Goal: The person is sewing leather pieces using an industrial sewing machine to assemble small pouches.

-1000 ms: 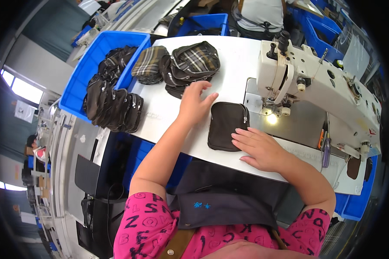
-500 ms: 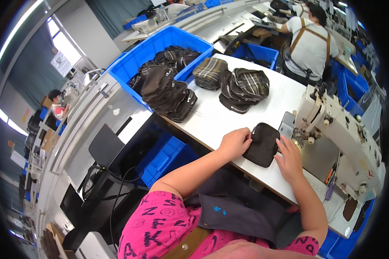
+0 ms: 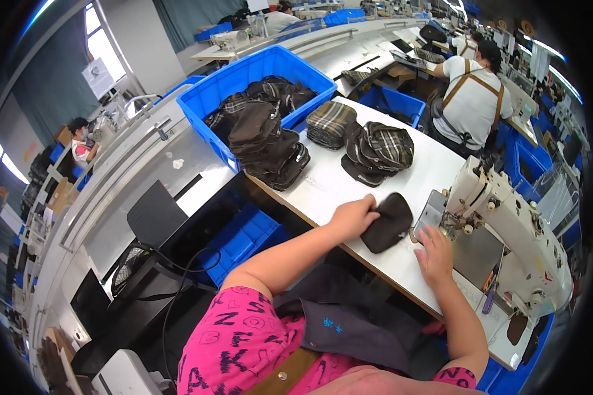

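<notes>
My left hand (image 3: 354,218) grips the left edge of a dark brown zippered pouch (image 3: 389,224) on the white table (image 3: 329,191). My right hand (image 3: 433,255) is open, fingers loosely curved, just right of the pouch and beside the sewing machine's metal plate (image 3: 428,210). The white sewing machine (image 3: 514,237) stands at the right, its needle area behind my right fingertips. Behind the pouch are a stack of plaid cloth pieces (image 3: 331,123) and a pile of dark pouches with plaid (image 3: 375,151). More dark pouches (image 3: 267,151) are heaped at the table's left edge.
A blue bin (image 3: 197,105) of pouches sits at the back left, another (image 3: 402,102) behind the table. A blue crate (image 3: 247,230) is below left. Screwdrivers (image 3: 489,296) lie by the machine. A co-worker in white (image 3: 468,105) sits beyond; other workers are farther off.
My left hand has come down from the stacked pouches to grip the pouch, which is shifted slightly left and tilted. My right hand has left the pouch for its right side. The view has swung round.
</notes>
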Motion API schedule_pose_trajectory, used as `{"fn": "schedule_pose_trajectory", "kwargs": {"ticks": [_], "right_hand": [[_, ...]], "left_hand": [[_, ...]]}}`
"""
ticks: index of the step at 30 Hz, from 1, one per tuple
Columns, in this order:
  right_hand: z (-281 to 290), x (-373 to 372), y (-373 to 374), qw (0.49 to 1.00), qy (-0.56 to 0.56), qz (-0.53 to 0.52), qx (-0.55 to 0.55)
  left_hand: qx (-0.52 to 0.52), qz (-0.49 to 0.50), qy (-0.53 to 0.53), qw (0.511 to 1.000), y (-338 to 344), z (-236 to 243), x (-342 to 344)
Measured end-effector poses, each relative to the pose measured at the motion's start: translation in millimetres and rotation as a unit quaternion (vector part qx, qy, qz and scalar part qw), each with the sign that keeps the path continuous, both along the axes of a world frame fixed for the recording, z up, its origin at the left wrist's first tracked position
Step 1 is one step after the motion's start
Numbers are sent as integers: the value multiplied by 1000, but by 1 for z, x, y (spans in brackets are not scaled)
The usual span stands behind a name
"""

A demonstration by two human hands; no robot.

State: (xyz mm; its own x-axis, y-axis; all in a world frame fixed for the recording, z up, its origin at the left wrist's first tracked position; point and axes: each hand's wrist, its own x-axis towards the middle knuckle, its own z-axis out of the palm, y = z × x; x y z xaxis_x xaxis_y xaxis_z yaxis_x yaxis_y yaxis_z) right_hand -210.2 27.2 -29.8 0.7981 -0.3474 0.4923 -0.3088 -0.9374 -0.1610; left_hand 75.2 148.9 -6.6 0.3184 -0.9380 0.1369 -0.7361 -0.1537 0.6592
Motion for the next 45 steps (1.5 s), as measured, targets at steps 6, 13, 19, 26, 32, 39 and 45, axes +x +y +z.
{"fn": "schedule_pose_trajectory", "kwargs": {"ticks": [6,13,19,26,32,39,45], "right_hand": [[4,-4,4,999,22,-28,35],[-2,-1,3,1000,2,-24,-4],[7,6,7,1000,-1,-2,2],[18,41,-2,999,-15,42,20],[4,43,-11,971,-70,-95,209],[6,39,-20,961,-49,-87,258],[2,42,-21,967,-70,-73,235]], "left_hand": [[-229,199,-60,951,56,99,122],[-94,338,-187,918,108,128,314],[16,338,-164,926,117,106,356],[-231,231,-284,902,17,160,246],[-166,53,-269,947,-94,91,190],[-97,226,-154,957,-141,23,221],[-105,243,-102,959,-151,9,251]]}}
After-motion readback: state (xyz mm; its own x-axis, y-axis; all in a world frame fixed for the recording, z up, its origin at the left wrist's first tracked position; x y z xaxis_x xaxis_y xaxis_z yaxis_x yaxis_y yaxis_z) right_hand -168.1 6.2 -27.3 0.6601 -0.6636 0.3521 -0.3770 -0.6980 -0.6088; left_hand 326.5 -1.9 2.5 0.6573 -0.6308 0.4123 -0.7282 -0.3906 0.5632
